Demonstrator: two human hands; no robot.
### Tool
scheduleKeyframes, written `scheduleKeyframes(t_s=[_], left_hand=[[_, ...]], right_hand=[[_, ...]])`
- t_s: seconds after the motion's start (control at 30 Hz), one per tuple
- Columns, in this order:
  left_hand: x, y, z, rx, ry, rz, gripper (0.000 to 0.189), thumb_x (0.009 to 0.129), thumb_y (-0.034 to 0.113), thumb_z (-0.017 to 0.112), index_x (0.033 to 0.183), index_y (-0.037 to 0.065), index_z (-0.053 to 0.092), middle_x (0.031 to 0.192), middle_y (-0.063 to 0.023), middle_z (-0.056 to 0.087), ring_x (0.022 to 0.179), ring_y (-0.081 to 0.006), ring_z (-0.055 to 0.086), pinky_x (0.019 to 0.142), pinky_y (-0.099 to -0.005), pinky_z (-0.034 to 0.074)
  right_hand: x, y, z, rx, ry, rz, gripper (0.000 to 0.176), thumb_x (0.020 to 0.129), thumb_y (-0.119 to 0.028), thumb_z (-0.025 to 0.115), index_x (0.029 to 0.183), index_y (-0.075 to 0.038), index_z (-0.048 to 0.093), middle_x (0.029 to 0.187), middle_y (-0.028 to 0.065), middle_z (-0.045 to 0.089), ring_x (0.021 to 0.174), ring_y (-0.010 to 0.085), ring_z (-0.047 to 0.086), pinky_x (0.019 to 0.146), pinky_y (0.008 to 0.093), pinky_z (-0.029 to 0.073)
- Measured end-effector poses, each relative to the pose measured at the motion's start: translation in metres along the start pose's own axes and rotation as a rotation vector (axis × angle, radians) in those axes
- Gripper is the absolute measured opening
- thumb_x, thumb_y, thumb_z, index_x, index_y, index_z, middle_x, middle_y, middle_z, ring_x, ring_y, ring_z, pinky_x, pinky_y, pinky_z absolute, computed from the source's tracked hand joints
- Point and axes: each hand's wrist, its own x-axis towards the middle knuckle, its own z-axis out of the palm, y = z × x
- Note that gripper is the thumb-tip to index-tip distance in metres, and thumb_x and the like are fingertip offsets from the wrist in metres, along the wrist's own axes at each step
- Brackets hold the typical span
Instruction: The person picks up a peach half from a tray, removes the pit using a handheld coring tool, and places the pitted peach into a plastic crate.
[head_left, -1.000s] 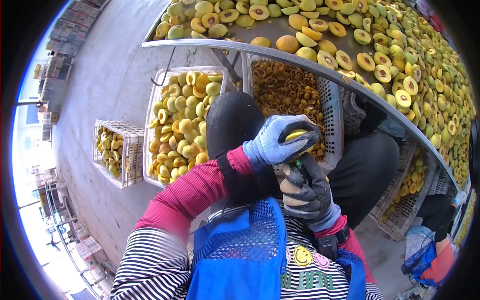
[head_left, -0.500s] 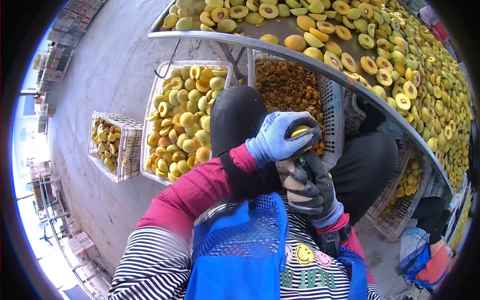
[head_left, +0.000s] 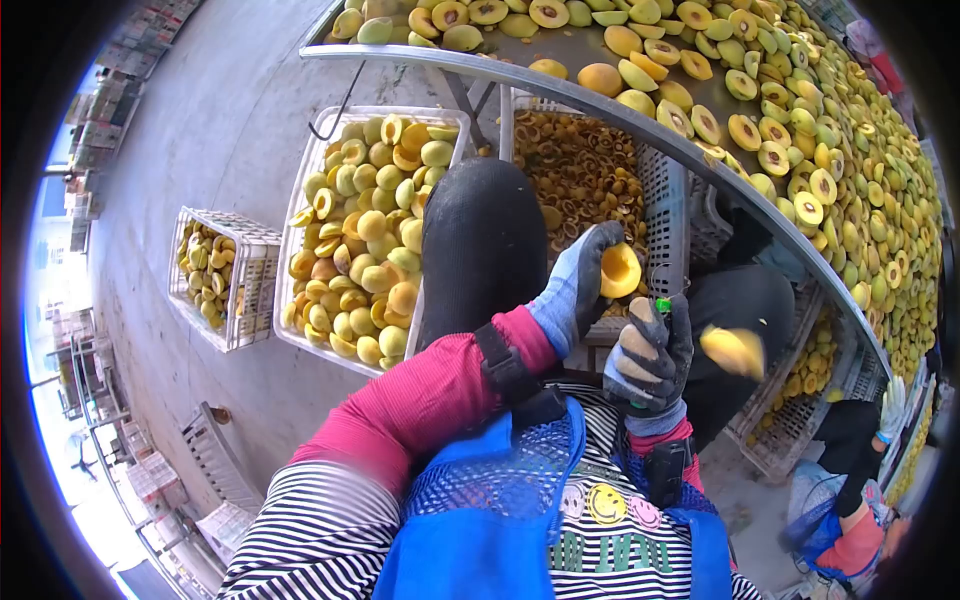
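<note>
My left hand (head_left: 583,285), in a blue and dark grey glove, is closed on a yellow peach half (head_left: 620,270) whose hollow faces up. Close to its right, my right hand (head_left: 648,358) is a fist around a small tool with a green handle (head_left: 662,304); the blade is hidden. Another peach half (head_left: 733,350) hangs blurred in mid-air to the right of that fist, above my dark-clad knee. Beneath and beyond my left hand stands a crate (head_left: 665,215) holding brown stones.
A crate of peach halves (head_left: 290,250) stands left of my knee, with a smaller crate (head_left: 258,295) farther left. A metal-edged table (head_left: 560,98) heaped with halved peaches curves across the top right. Another person (head_left: 850,530) sits at lower right.
My hands have moved apart. The peach half in my left hand now shows its hollow, and a loose one has appeared in mid-air to the right. The view has shifted slightly.
</note>
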Motion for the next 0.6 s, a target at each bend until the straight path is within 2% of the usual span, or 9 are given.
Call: scheduleKeyframes(t_s=[0.13,0.17,0.3,0.37,0.4,0.43,0.5,0.57,0.6], left_hand=[[-0.003,0.025,-0.012,0.469,0.067,-0.105,0.039,0.087,0.053,0.052,0.093,0.015,0.058,0.064,0.0019,0.056,0.045,-0.0078,0.051,0.039,-0.0211,0.039],[-0.003,0.027,-0.015,0.462,0.076,-0.043,0.052,0.084,0.065,0.047,0.083,0.014,0.057,0.057,0.0017,0.048,0.038,-0.0065,0.036,0.036,-0.0214,0.029],[-0.041,0.057,-0.014,0.372,0.103,0.071,0.058,0.086,0.067,0.041,0.087,0.012,0.060,0.056,0.0018,0.053,0.036,-0.0052,0.037,0.033,-0.0207,0.027],[-0.067,0.075,-0.028,0.509,-0.131,0.131,0.059,0.091,0.061,0.036,0.098,0.008,0.062,0.071,-0.0026,0.061,0.051,-0.0073,0.051,0.046,-0.0220,0.042],[-0.078,0.080,-0.033,0.579,-0.116,0.308,0.058,0.097,0.051,0.031,0.107,0.003,0.061,0.089,-0.0059,0.064,0.077,-0.0104,0.059,0.073,-0.0251,0.048],[-0.092,0.086,-0.040,0.543,-0.005,0.338,0.054,0.100,0.045,0.030,0.106,0.001,0.061,0.099,-0.0066,0.062,0.096,-0.0119,0.056,0.091,-0.0273,0.041],[-0.094,0.091,-0.084,0.550,0.052,0.620,0.054,0.097,0.051,0.033,0.109,0.007,0.060,0.086,-0.0025,0.064,0.061,-0.0073,0.056,0.050,-0.0182,0.042],[-0.109,0.106,-0.130,0.425,0.229,0.452,0.049,0.098,0.046,0.035,0.110,0.006,0.060,0.096,-0.0050,0.063,0.085,-0.0119,0.061,0.070,-0.0236,0.050],[-0.105,0.102,-0.157,0.230,0.333,0.514,0.046,0.097,0.046,0.038,0.111,0.007,0.059,0.087,-0.0027,0.063,0.067,-0.0099,0.060,0.059,-0.0218,0.049]], right_hand=[[-0.007,-0.018,-0.020,0.137,0.116,0.052,0.047,0.097,-0.047,0.030,0.089,-0.004,0.050,0.062,-0.0003,0.038,0.048,0.0084,0.042,0.040,0.0245,0.038],[-0.005,-0.018,-0.019,0.155,0.129,0.071,0.046,0.097,-0.046,0.032,0.091,-0.004,0.051,0.062,-0.0008,0.038,0.048,0.0082,0.041,0.041,0.0247,0.037],[-0.006,-0.025,-0.045,0.302,0.288,0.041,0.032,0.096,-0.038,0.045,0.084,-0.009,0.053,0.060,-0.0086,0.034,0.046,0.0024,0.034,0.046,0.0210,0.034],[-0.007,-0.022,-0.046,0.337,0.372,0.069,0.033,0.095,-0.039,0.045,0.091,-0.008,0.056,0.063,-0.0080,0.037,0.048,0.0030,0.037,0.047,0.0211,0.035],[-0.008,-0.022,-0.040,0.326,0.369,0.022,0.034,0.095,-0.039,0.045,0.092,-0.007,0.056,0.064,-0.0073,0.038,0.049,0.0036,0.038,0.047,0.0214,0.035],[-0.007,-0.022,-0.036,0.316,0.365,-0.014,0.034,0.095,-0.039,0.045,0.092,-0.006,0.057,0.065,-0.0066,0.039,0.049,0.0041,0.038,0.047,0.0217,0.036],[-0.009,-0.044,-0.052,0.228,0.329,-0.070,0.037,0.095,-0.040,0.046,0.096,-0.005,0.058,0.066,-0.0057,0.039,0.050,0.0055,0.039,0.047,0.0224,0.036],[-0.012,-0.056,-0.059,0.187,0.379,-0.041,0.039,0.094,-0.040,0.046,0.098,-0.004,0.059,0.066,-0.0056,0.039,0.050,0.0059,0.039,0.047,0.0227,0.035],[-0.011,-0.058,-0.059,0.139,0.430,-0.063,0.040,0.094,-0.041,0.047,0.100,-0.003,0.060,0.066,-0.0056,0.039,0.050,0.0063,0.039,0.046,0.0229,0.035]])
